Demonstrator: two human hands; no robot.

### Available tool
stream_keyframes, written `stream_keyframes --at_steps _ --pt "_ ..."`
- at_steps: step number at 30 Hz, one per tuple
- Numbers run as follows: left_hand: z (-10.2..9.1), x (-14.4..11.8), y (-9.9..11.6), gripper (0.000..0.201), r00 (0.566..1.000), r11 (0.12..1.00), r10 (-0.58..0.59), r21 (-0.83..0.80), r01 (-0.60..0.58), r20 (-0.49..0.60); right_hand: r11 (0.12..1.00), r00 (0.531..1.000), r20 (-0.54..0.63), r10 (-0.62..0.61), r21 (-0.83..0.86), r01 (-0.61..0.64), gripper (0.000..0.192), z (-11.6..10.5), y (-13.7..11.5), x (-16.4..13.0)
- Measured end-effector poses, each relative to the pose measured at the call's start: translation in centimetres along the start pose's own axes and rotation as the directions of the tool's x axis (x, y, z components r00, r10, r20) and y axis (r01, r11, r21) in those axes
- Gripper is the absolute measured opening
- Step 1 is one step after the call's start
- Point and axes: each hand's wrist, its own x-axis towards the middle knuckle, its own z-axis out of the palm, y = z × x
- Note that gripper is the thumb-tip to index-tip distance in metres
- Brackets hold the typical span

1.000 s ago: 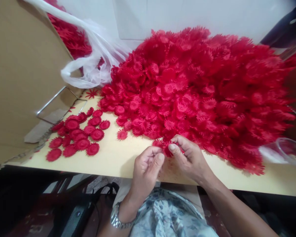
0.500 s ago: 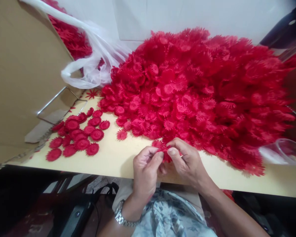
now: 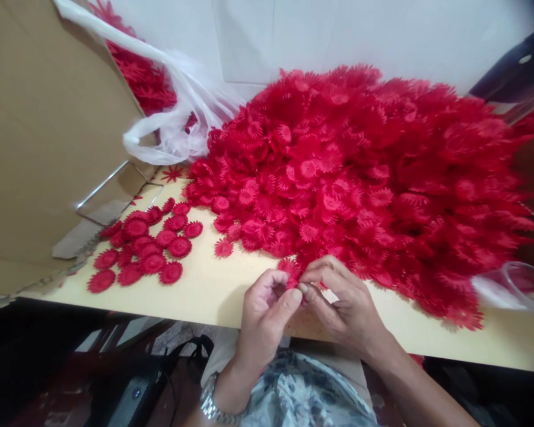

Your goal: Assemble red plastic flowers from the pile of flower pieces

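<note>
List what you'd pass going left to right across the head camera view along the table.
cardboard box flap → small group of red flowers → left hand → right hand → clear plastic container

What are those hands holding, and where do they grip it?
A small red plastic flower, pinched at its lower edge between the fingertips of the left hand and right hand.

Red flower pieces (image 3: 360, 178) heap on a pale yellow table (image 3: 213, 284) beside a brown cardboard box (image 3: 40, 136) and white bag (image 3: 178, 130).
</note>
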Motion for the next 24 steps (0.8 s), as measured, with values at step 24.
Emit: stream_keyframes --at_steps 24 --pt "-1.6 0.8 1.1 0.018 0.969 0.993 -0.111 -0.065 0.099 -0.218 0.967 0.907 -0.334 0.254 0.085 -0.24 0.016 -3.4 2.3 3.4"
